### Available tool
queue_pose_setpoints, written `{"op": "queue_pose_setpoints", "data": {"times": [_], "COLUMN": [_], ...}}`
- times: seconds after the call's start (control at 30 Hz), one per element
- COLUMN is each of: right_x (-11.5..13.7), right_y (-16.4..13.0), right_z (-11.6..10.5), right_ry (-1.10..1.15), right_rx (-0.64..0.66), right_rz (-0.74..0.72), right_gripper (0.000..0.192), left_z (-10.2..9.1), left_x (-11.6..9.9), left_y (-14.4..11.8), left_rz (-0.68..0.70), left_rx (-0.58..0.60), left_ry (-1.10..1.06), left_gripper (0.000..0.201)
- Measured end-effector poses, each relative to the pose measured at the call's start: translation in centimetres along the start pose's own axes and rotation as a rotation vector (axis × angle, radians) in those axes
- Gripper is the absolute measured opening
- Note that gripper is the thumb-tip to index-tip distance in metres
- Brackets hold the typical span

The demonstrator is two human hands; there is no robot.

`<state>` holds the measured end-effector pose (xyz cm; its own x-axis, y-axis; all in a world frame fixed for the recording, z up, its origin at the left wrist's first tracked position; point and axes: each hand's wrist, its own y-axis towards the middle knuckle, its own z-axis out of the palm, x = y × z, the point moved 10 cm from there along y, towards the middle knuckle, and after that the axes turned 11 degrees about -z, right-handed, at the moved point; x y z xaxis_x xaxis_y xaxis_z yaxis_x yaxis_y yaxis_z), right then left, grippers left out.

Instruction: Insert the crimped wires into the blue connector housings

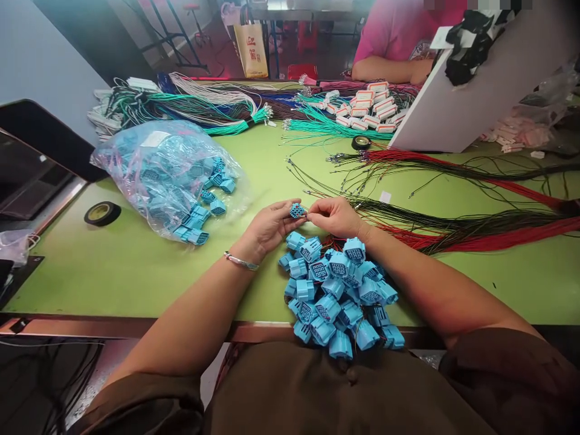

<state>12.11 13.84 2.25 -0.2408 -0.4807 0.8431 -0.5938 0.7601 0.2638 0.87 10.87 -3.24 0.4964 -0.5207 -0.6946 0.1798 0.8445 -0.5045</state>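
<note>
Black tape first: a tape roll (102, 213) lies flat, far out to the left of your grip, on the green table (136, 266). Closer in on that side, a clear plastic bag (167, 175) bulges with blue housings, its mouth spilling a few toward your wrist. Now your left hand (267, 228), bracelet on the wrist, is pinching one small blue connector (297, 210) between thumb and fingertips, raised just off the tabletop. Right up against it, your right hand (333, 216) has its fingertips pressed together at the connector's right face; whether they grip a wire there, I cannot tell. Straight below the grip, toward you, sits a heap of loose blue connectors (339, 293) running to the table's near edge. Right of the grip, red and black wires (453, 232) fan away across the table. Beyond and to the right, a person in pink (394, 42) rests an arm by white connectors (371, 109).
</note>
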Motion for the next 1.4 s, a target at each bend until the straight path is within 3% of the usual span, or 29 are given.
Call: {"op": "queue_pose_setpoints", "data": {"times": [0.33, 0.63, 0.87, 1.07, 1.4], "right_x": [-0.3, 0.2, 1.1, 0.4, 0.2], "right_y": [-0.1, -0.2, -0.1, 0.0, -0.3], "right_z": [-1.4, -1.1, 0.0, -0.6, 0.3], "right_ry": [-0.096, -0.3, -0.328, -0.269, -0.343], "right_rx": [-0.112, -0.041, 0.021, 0.012, 0.069], "right_rz": [0.003, -0.048, -0.174, -0.067, -0.042], "right_gripper": [0.02, 0.017, 0.018, 0.012, 0.014], "left_z": [-0.1, -0.1, 0.1, 0.3, 0.8], "left_x": [-0.1, -0.1, -0.1, -0.2, 0.3], "left_y": [-0.2, -0.2, 0.1, 0.0, -0.1], "left_rz": [-0.032, -0.044, 0.019, 0.031, 0.042], "left_rx": [0.004, -0.02, -0.044, -0.018, 0.002], "left_ry": [0.034, 0.074, 0.088, 0.129, 0.115], "left_gripper": [0.018, 0.016, 0.028, 0.038, 0.04]}}
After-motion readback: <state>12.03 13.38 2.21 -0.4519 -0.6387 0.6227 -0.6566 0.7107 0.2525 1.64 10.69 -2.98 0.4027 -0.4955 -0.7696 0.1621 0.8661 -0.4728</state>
